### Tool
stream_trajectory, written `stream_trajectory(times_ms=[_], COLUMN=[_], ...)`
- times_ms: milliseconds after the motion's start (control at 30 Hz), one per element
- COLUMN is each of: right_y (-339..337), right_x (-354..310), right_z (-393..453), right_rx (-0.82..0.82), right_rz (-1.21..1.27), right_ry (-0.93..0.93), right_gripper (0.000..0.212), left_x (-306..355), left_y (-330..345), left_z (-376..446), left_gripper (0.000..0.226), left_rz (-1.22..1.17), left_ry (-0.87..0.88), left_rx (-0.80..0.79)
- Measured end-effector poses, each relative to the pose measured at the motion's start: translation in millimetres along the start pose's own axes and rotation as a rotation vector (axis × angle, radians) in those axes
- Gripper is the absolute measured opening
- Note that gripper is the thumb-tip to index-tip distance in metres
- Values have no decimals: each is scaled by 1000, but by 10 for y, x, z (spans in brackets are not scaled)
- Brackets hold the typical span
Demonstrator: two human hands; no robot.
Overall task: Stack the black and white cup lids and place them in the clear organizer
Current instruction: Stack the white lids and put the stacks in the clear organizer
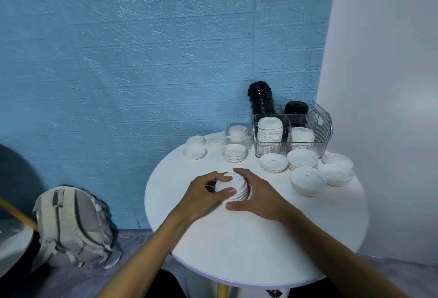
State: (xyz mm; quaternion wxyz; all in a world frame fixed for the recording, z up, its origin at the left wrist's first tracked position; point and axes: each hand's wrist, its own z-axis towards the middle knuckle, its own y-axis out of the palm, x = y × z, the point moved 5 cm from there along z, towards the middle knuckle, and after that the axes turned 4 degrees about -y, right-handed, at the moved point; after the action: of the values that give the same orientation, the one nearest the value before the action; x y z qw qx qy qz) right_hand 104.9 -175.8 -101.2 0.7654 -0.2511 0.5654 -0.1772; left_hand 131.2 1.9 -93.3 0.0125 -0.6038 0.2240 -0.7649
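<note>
Both hands, left hand point(201, 194) and right hand point(257, 194), have fingers clamped round the white lid stack point(233, 188) mid-surface point(237, 245). Squeeze evenly, align rims, then lift toward the clear organizer point(320, 127) at the far edge.

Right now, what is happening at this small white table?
A person is gathering white cup lids. Both hands, left hand and right hand, grip a short stack of white lids standing on the round white table. Further back, the clear organizer already holds two white lid stacks in front and two black lid stacks behind. Several small piles of loose white lids still lie on the table around it.
</note>
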Motion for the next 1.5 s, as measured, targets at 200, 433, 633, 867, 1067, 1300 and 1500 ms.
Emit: stream_trajectory(times_ms=[200, 433, 633, 867, 1067, 1300, 1500], right_y=[-65, -108, -685, -1309, -1238, -1147, -1045], right_x=[-32, -139, -206, 168, 401, 257, 40], right_z=[-30, -110, -343, -621, -666, -647, -497], right_rx=[49, -11, 314, 688, 528, 510, 490], right_rz=[47, -7, -233, -621, -766, -720, -561], right_ry=[5, -19, -106, 123, 407, 363, 318], right_gripper=[75, 70, 87, 87, 92, 90, 91], left_x=[-25, -14, -13, -3, -12, -16, 0], left_y=[-7, 0, -2, 2, -2, -12, 6], left_z=[18, 15, 13, 21, 14, 0, -24], left_gripper=[38, 32, 25, 24, 22, 46, 44], left_rz=[-8, 40, 11, -40, -80, -74, -74], left_ry=[-2, 24, 41, 26, 26, 24, 37], left_rx=[-53, -54, -26, -7, -16, -46, -70])
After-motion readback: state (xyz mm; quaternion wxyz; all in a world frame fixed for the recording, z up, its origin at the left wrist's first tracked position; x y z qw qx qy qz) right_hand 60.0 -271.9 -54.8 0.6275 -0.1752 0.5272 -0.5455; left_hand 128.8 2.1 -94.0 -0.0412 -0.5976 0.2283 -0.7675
